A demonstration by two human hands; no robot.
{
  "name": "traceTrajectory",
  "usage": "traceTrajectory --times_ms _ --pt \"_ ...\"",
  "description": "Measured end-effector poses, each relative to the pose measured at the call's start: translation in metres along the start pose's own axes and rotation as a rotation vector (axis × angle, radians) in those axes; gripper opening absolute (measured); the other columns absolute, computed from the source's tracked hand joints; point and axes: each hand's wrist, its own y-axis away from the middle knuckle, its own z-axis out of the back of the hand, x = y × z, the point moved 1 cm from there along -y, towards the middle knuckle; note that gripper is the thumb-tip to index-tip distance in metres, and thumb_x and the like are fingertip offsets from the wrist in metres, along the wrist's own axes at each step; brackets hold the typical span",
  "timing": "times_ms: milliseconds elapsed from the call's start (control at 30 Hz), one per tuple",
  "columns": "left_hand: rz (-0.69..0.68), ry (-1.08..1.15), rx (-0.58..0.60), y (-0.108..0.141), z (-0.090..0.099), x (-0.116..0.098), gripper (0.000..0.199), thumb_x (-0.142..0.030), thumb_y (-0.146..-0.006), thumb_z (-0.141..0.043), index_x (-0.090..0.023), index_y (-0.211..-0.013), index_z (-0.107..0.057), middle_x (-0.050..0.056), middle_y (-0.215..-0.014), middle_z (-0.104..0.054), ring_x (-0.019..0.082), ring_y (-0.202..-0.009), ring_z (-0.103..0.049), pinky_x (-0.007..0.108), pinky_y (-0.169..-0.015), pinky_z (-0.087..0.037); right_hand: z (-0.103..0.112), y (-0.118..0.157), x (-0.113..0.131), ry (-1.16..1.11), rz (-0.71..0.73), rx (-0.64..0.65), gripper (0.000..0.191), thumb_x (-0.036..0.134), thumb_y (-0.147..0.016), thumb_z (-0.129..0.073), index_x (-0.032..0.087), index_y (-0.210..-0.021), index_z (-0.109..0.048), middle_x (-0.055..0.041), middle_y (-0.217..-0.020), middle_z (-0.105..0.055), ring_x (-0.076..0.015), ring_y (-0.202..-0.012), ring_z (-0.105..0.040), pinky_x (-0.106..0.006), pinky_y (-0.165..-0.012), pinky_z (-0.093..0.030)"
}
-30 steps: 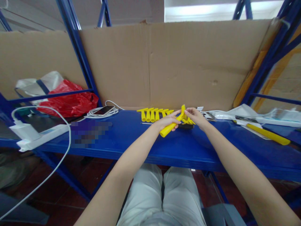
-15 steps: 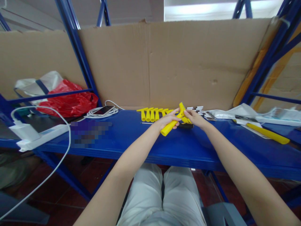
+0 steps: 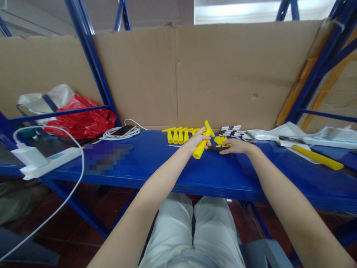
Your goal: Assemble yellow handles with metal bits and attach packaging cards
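My left hand (image 3: 199, 140) is closed round the stem of a yellow T-shaped plastic handle (image 3: 198, 150), a scraper or squeegee by its look. Its flared head (image 3: 208, 129) points up and away from me, and the round hollow end faces me. My right hand (image 3: 237, 146) rests by a heap of small yellow plastic pieces (image 3: 221, 140), thumb and fingers apart, with fingertips at the near edge of the heap. Under it lies a black object (image 3: 214, 148), partly covered. Several matching yellow handles (image 3: 175, 136) stand in a row left of my left hand.
Black-and-white small pieces (image 3: 231, 130) lie behind the heap. A thin metal rod (image 3: 173, 146) is near the row. To the right lies a long yellow-handled tool (image 3: 318, 158); to the left, a coiled white cable (image 3: 119, 133) and a power strip (image 3: 52, 162). Cardboard (image 3: 223, 74) backs the blue shelf (image 3: 156, 163).
My right hand has let go of the yellow handle's head and moved right and down to the small yellow pieces. My left hand has shifted slightly left, holding the handle steeper.
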Motion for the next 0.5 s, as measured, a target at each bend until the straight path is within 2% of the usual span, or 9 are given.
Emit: traceTrajectory --times_ms 67,100,233,367,500 --pt "-0.006 0.026 -0.024 -0.002 0.001 0.001 0.086 0.003 -0.08 -0.049 -0.037 -0.153 -0.025 0.004 -0.101 -0.062 0.004 -0.046 -0.049 0.017 -0.042 -0.038 0.004 0.003 -0.001 -0.077 -0.014 0.089 0.05 0.056 -0.068 -0.074 0.021 -0.104 -0.077 -0.0078 -0.111 -0.073 -0.0315 -0.106 -0.065 -0.039 -0.093 -0.049" --pt "-0.009 0.037 -0.035 -0.002 0.002 0.001 0.086 0.003 -0.08 -0.049 -0.037 -0.153 -0.025 0.004 -0.1 -0.061 0.004 -0.046 -0.049 0.017 -0.042 -0.038 0.006 0.005 -0.002 -0.129 -0.016 0.088 0.05 0.057 -0.068 -0.073 0.021 -0.103 -0.077 -0.0075 -0.11 -0.073 -0.0316 -0.107 -0.065 -0.039 -0.094 -0.049" --pt "-0.01 0.069 -0.082 -0.003 0.002 0.0 0.086 0.005 -0.081 -0.047 -0.036 -0.153 -0.025 0.002 -0.092 -0.059 0.005 -0.046 -0.048 0.017 -0.043 -0.037 0.016 0.012 -0.013 -0.416 -0.053 -0.013 0.047 0.058 -0.064 -0.076 0.019 -0.092 -0.075 -0.0079 -0.098 -0.074 -0.0298 -0.102 -0.065 -0.04 -0.09 -0.05" --pt "-0.011 0.086 -0.126 -0.001 0.002 -0.002 0.086 0.006 -0.081 -0.045 -0.034 -0.153 -0.023 -0.001 -0.084 -0.056 0.005 -0.044 -0.046 0.016 -0.042 -0.035 0.021 0.017 -0.027 -0.876 -0.111 -0.114 0.04 0.047 -0.061 -0.084 0.02 -0.086 -0.068 -0.0072 -0.081 -0.073 -0.0213 -0.076 -0.069 -0.032 -0.068 -0.055" --pt "-0.013 0.08 -0.162 -0.002 0.004 -0.002 0.087 0.006 -0.079 -0.044 -0.033 -0.153 -0.022 -0.001 -0.083 -0.056 0.004 -0.042 -0.044 0.016 -0.041 -0.035 0.026 0.019 -0.032 -1.204 -0.108 -0.26 0.035 0.034 -0.062 -0.086 0.019 -0.081 -0.061 -0.004 -0.07 -0.07 -0.0116 -0.05 -0.059 -0.023 -0.047 -0.049"
